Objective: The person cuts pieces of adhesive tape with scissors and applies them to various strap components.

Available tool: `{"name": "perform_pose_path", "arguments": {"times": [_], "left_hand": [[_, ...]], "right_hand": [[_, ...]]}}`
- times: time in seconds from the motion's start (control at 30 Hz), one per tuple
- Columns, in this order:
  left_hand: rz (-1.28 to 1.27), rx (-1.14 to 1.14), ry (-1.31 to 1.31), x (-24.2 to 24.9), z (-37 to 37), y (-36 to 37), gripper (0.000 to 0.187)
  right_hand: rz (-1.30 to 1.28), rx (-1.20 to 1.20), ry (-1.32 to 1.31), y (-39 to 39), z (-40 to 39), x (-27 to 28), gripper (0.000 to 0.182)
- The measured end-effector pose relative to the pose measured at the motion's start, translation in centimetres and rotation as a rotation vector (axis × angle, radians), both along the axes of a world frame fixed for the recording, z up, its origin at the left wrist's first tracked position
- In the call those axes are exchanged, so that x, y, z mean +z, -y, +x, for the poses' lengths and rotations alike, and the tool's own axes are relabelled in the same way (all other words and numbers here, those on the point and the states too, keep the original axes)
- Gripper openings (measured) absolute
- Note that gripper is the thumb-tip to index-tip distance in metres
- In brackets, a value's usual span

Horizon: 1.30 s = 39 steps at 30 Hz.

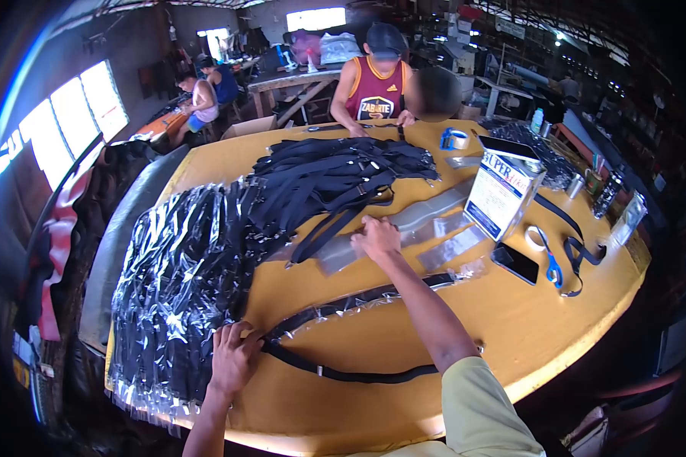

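My left hand is closed at the folded end of a long black strap, fingertips pinching the bend. One length of the strap curves along the table; the other lies in or on a clear plastic sleeve. Reaching forward, my right hand rests with fingers slightly apart on flat clear plastic sleeves. Left of it is a heap of loose black straps. Beside my left hand lies a thick pile of black straps in shiny plastic.
On the yellow table stand a white can, a phone, blue scissors and tape rolls. Across it, a person in a maroon jersey handles a strap. Other people sit at the far left.
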<state>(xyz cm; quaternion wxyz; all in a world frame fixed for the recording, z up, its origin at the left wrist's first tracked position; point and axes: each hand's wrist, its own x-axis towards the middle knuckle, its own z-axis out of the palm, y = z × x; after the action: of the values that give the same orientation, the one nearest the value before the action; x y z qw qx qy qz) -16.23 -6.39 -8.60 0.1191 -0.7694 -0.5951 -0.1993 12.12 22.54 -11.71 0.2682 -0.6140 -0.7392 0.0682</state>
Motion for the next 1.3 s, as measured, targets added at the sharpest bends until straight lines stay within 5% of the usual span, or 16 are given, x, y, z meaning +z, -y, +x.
{"name": "perform_pose_path", "arguments": {"times": [0.3, 0.43, 0.5, 0.7, 0.87, 0.97, 1.13, 1.3], "left_hand": [[0.149, -0.096, 0.233, 3.6, 3.0, -3.1, 0.017], [-0.007, -0.201, 0.672, 4.1, 4.9, -7.1, 0.014], [-0.271, -0.239, 1.073, 2.5, 5.6, -10.5, 0.029], [-0.644, -0.025, 1.538, 3.5, 9.9, -15.9, 0.067], [-0.621, -0.176, 1.862, 3.5, 9.5, -14.5, 0.024], [-0.322, -0.365, 1.520, 3.7, 9.0, -13.0, 0.022], [-0.055, -0.231, 0.914, 6.6, 7.4, -9.8, 0.015], [0.040, -0.251, 0.784, 8.2, 6.5, -7.9, 0.013]], "right_hand": [[-0.057, 0.023, -0.138, -0.4, 1.5, 1.8, 0.025], [-0.018, 0.174, -0.338, 1.2, 2.6, 4.3, 0.029], [-0.071, 0.262, -0.507, 1.5, 2.8, 4.6, 0.031], [-0.031, 0.450, -0.600, 6.1, 2.1, 8.2, 0.031], [-0.008, 0.491, -0.537, 9.6, 1.7, 10.6, 0.033], [-0.174, 0.518, -0.340, 10.3, 1.8, 11.2, 0.041], [-0.270, 0.995, -0.618, 10.3, -0.1, 10.9, 0.056], [-0.397, 1.078, -0.623, 11.2, -2.0, 11.5, 0.044]]}}
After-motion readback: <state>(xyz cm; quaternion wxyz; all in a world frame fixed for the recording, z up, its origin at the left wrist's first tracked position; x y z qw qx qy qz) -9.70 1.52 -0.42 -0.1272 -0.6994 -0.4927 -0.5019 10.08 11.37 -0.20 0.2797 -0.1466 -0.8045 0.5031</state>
